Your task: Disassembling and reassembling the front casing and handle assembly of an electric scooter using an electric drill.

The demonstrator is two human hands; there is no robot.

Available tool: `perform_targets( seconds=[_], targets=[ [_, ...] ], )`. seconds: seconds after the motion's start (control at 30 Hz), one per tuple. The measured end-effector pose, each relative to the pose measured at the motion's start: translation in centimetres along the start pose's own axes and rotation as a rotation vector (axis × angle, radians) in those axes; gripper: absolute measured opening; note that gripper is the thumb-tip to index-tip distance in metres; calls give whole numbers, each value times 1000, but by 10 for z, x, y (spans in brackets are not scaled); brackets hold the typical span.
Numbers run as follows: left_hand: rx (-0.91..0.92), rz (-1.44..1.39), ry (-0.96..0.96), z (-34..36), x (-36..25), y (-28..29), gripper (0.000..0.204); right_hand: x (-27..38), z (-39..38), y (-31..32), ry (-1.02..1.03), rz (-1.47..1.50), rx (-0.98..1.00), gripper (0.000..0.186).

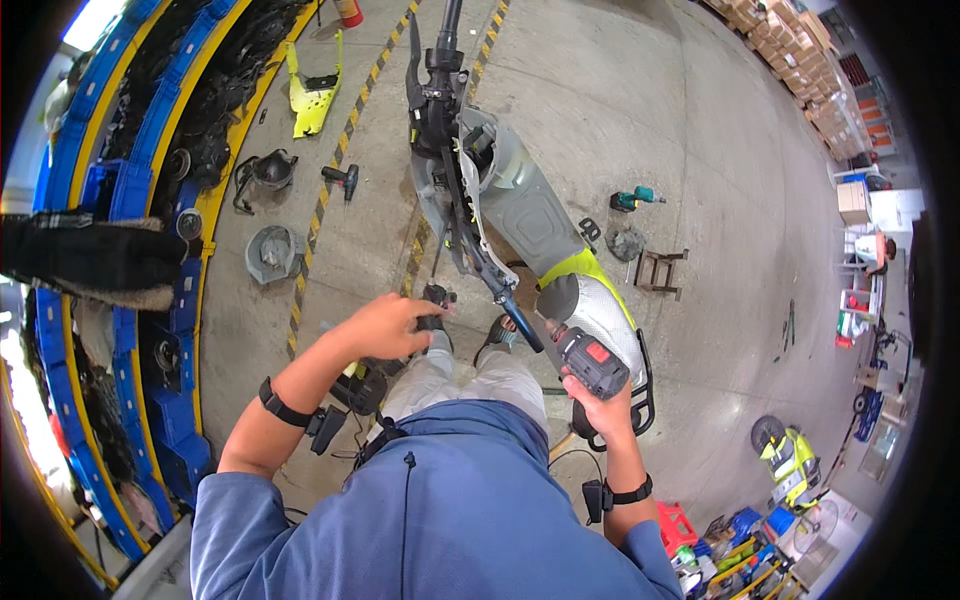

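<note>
My right hand point(598, 402) is wrapped round the handle of a black cordless drill with a red patch point(592, 362). Its nose points up and left, towards the dark handlebar end point(520, 322) of a grey and lime-yellow electric scooter point(525, 195). Front panels are off the scooter, baring inner parts near its steering column. On the other side, my left hand point(398, 325) is over my legs, left of the handlebar. A small black part point(430, 322) shows between its fingers and thumb; what kind of part it is cannot be made out.
On the floor lie a second drill point(342, 180), a teal drill point(636, 198), a yellow panel point(314, 88), a grey shell point(272, 254) and a small stool point(660, 272). Blue shelves with yellow edges point(195, 210) line the left. Stacked cartons point(800, 65) stand far right.
</note>
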State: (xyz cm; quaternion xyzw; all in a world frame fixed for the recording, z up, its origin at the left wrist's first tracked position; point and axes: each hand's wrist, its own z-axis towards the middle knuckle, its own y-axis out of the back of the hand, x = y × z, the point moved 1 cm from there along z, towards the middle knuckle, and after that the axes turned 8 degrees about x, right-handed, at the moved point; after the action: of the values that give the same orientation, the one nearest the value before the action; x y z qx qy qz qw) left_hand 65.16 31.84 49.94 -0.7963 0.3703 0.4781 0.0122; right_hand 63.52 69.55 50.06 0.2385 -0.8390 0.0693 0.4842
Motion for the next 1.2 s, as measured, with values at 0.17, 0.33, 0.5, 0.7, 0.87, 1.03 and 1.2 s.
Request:
perform_targets(
  seconds=[0.17, 0.33, 0.5, 0.7, 0.87, 1.03, 1.2],
  targets=[
    [-407, 34, 68, 32, -18, -56, 43, -4, 11, 14, 67, -56, 24, 21],
    [-393, -101, 384, 86, -36, -80, 62, -9, 19, 31, 66, -120, 84, 22],
    [-458, -100, 469, 105, -39, -89, 66, -41, 23, 55, 200, -213, 159, 26],
    [-473, -299, 454, 119, -20, -93, 55, -31, 25, 66, 83, -67, 120, 21],
    [-382, -599, 376, 114, -13, -90, 47, -23, 32, 77, 89, -122, 141, 21],
    [-343, -571, 396, 119, -5, -89, 50, -22, 38, 88, 96, -181, 133, 21],
    [-481, 25, 445, 99, -43, -93, 50, -24, 41, 92, 62, -224, 117, 19]
  ],
)
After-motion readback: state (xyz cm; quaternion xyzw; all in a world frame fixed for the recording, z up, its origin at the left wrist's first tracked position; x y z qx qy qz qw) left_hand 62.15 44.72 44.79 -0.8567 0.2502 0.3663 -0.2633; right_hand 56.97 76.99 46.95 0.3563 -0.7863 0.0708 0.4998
